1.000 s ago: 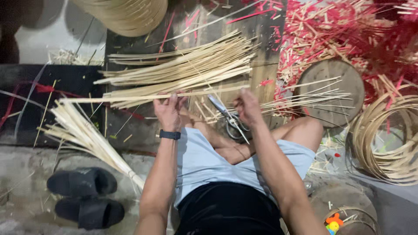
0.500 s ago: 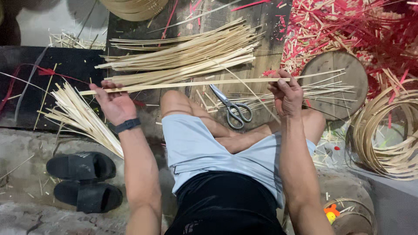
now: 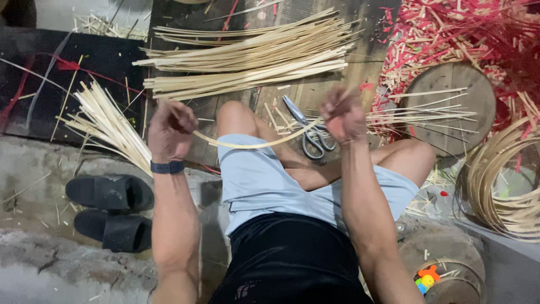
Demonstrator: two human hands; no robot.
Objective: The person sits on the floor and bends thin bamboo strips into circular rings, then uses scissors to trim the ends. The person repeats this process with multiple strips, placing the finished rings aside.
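Note:
I sit cross-legged on the floor. My left hand [image 3: 170, 129], with a dark band on the wrist, grips one end of a thin pale bamboo strip [image 3: 253, 144]. My right hand [image 3: 343, 115] grips the other end. The strip sags in a downward curve between the hands, above my left knee. Metal scissors [image 3: 308, 130] lie on the boards just beyond my legs, under the strip's right end.
A big pile of long bamboo strips [image 3: 253, 53] lies ahead on the wooden boards. A fan of shorter strips [image 3: 107, 124] lies left. Black sandals [image 3: 109, 211] are at the lower left. Right: a round wooden block [image 3: 450, 107], red offcuts [image 3: 450, 34], coiled hoops [image 3: 506, 180].
The strip was held straight between widely spread hands half a second ago. Now both hands have come closer together and the strip bows downward.

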